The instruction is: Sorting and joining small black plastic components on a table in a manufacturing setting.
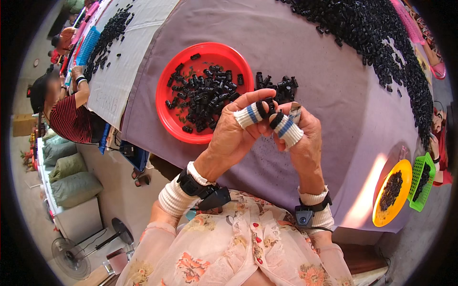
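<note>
Black piece (271, 105), pinched there by left hand (234, 127) and right hand (307, 137), long axis roughly fore-and-aft, which end leads, can't tell

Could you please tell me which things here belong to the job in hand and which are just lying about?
Seemingly in the job:
small black part, at the fingertips of the left hand and right hand
red tray of similar parts
loose cluster beside it

Apparently just lying about:
floor fan
stuffed sacks
sandals
</note>
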Motion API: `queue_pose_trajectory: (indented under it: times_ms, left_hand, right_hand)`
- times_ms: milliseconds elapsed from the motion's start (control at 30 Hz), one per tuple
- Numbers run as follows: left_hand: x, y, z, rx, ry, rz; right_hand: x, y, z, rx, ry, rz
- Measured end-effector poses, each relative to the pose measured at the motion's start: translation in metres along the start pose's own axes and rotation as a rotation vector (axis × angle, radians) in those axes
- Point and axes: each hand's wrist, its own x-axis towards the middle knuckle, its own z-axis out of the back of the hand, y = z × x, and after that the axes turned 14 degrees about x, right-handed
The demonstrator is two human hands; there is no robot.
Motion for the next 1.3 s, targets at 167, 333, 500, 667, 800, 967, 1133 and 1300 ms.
queue_pose_trajectory:
  times_ms: [167, 333, 500, 667, 800, 967, 1133, 1300]
  left_hand:
    - [-0.002, 0.002, 0.001, 0.102, 0.004, -0.046]
    - [-0.001, 0.002, -0.002, 0.186, -0.017, -0.073]
    - [-0.002, 0.003, -0.001, 0.160, -0.056, -0.036]
    - [-0.003, -0.001, -0.006, 0.145, -0.071, -0.019]
    - [-0.004, -0.001, -0.003, 0.101, -0.040, -0.024]
    - [-0.004, -0.004, -0.003, 0.156, -0.020, 0.002]
    - [-0.005, -0.003, -0.001, 0.220, -0.024, 0.003]
    - [-0.006, -0.001, -0.002, 0.216, -0.058, 0.036]
  right_hand:
    - [-0.001, 0.000, 0.000, 0.305, 0.005, -0.136]
    - [0.001, -0.002, 0.002, 0.418, 0.050, -0.123]
    - [0.000, -0.007, 0.004, 0.434, 0.063, -0.132]
    - [-0.001, -0.011, 0.005, 0.486, 0.059, -0.137]
    - [-0.001, -0.011, 0.005, 0.521, 0.086, -0.161]
    - [-0.001, -0.013, 0.005, 0.587, 0.108, -0.212]
    - [-0.003, -0.014, 0.005, 0.652, 0.134, -0.227]
    - [-0.004, -0.017, 0.006, 0.661, 0.107, -0.245]
